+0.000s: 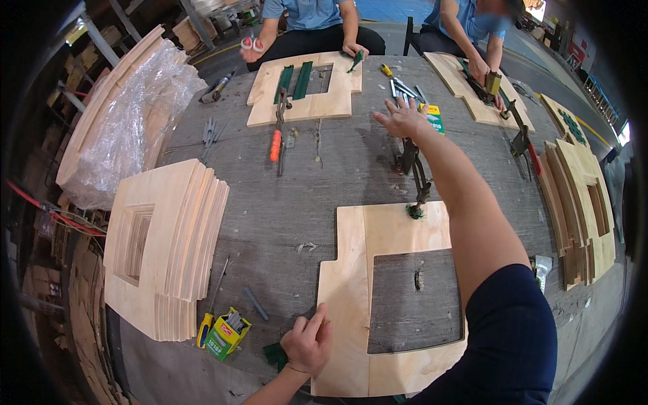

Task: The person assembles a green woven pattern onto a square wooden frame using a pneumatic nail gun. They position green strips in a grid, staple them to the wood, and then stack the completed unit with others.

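Note:
In front of me lies a light plywood frame [351, 283] with a rectangular opening. My left hand [309, 343] is at its left edge, index finger extended against the wood and the other fingers partly curled, with no held thing visible. My right hand [403, 121] reaches far forward with fingers spread, above a dark metal toggle clamp [420, 177]. The clamp's green-wrapped tip [414, 212] sits on the frame's far side. Close to my right hand are a green-yellow staple box [432, 119] and loose metal staple strips [403, 88].
Stacked plywood frames [162, 236] stand at left, and more frames [580, 202] at right. A screwdriver [206, 329] and open staple box [228, 332] lie near my left hand. Two people work across the table, at another frame [297, 111] and a far-right panel [466, 91]. An orange-handled clamp [276, 145] stands ahead.

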`<state>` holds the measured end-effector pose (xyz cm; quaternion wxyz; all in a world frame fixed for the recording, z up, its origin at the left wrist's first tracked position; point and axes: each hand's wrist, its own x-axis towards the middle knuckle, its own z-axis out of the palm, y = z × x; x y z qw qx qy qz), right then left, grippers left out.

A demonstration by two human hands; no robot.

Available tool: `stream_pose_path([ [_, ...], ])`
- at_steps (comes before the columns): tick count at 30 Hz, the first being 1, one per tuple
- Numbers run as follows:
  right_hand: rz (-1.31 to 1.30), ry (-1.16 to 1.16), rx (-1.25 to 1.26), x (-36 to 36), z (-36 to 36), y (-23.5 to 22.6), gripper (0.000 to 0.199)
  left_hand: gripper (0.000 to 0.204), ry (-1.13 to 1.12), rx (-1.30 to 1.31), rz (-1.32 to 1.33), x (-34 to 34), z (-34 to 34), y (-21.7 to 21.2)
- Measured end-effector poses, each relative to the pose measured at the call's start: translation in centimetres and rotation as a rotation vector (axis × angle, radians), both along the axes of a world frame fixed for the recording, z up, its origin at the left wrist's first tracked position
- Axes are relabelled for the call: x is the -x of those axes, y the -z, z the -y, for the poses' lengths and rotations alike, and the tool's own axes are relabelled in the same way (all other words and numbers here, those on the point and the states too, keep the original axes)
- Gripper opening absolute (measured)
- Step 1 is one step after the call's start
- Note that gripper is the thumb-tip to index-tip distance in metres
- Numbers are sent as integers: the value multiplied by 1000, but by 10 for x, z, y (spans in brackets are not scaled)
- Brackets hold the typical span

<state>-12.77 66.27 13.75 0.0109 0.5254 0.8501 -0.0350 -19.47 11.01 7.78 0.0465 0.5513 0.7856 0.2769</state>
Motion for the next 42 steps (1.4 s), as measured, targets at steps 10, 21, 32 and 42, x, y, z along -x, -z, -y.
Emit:
stream_pose_path([
  [10, 14, -35, 139, 27, 22, 0, 80, 42, -73, 50, 36, -4, 12, -9],
  [21, -774, 11, -65, -264, 299, 16, 43, 41, -118, 115, 26, -5, 15, -7],
  [32, -643, 283, -86, -374, 542, 35, 41, 51, -124, 314, 131, -28, 42, -42],
  [42, -463, 288, -296, -354, 534, 46, 41, 60, -131, 426, 48, -57, 104, -37],
])
